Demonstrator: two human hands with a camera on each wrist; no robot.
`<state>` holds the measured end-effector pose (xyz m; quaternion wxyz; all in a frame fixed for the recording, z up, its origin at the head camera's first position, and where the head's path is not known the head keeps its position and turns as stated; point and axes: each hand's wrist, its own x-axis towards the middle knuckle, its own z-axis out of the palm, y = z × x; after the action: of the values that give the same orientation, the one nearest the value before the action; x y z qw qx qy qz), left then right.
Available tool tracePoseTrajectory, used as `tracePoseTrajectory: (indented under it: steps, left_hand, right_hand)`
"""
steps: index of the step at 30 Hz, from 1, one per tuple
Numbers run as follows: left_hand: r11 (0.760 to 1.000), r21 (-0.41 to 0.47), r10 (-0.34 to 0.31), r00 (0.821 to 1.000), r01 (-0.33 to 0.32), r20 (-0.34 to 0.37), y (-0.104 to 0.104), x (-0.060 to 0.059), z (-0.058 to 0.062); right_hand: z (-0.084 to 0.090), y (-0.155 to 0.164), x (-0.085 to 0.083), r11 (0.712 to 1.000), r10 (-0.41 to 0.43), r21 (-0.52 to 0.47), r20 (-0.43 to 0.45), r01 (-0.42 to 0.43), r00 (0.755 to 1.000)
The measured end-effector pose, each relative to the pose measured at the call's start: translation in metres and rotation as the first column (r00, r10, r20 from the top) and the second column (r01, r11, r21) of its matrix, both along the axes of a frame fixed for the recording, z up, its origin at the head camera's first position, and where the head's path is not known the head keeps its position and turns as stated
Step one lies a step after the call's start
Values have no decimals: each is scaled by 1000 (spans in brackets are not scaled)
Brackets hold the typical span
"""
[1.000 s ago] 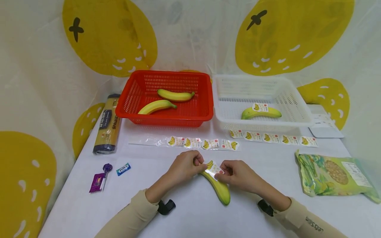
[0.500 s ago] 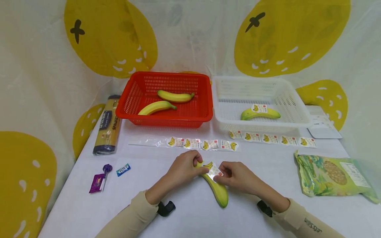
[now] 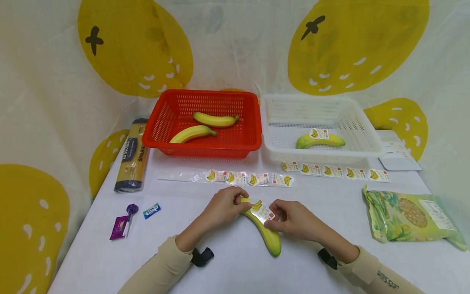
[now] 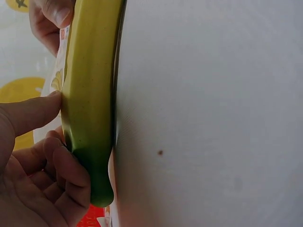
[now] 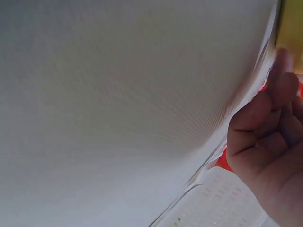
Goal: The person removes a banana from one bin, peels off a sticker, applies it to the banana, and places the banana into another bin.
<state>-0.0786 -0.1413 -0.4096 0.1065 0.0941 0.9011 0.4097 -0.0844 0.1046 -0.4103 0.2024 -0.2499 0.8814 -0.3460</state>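
Observation:
A yellow-green banana (image 3: 269,240) lies on the white table in front of me, with a white banana-print sticker (image 3: 261,210) across its upper part. My left hand (image 3: 223,205) grips the stem end; in the left wrist view its thumb presses the sticker's side and the curled fingers of the left hand (image 4: 42,177) sit by the green tip. At the sticker's lower right corner, my right hand (image 3: 293,219) pinches the edge with its thumb. Curled fingers of the right hand (image 5: 270,135) show in the right wrist view, where the sticker is mostly hidden.
Behind stand a red basket (image 3: 202,146) with two bananas and a white basket (image 3: 323,153) with one stickered banana. Sticker strips (image 3: 258,179) lie before them. Spaghetti (image 3: 132,157), a lollipop (image 3: 131,209) and sweets (image 3: 151,210) are left; a green bag (image 3: 411,216) is right.
The left hand has shifted slightly left with the banana's stem end, and the banana has turned a little. The sticker now lies flatter along it. The right hand has barely moved.

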Motion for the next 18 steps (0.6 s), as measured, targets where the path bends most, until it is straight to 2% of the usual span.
tracePoseTrajectory:
  steps: [6,11,15,18]
  left_hand:
    - [1000,-11,18,1000,-18,9,2,0,-1]
    - [996,-92,13,998,-18,-56,2,2,-2]
    - [983,-182,-30,993,8,-114,-1,2,-3]
    - [975,-215,-77,993,56,-93,-6,1,-3]
  right_hand:
    - [0,1,-2,999,36,7,35,-36,999]
    - [-1,0,-4,999,48,-6,65,-48,997]
    - [-2,0,-4,999,44,-6,80,-44,996]
    - [-3,0,-4,999,43,-10,78,-43,996]
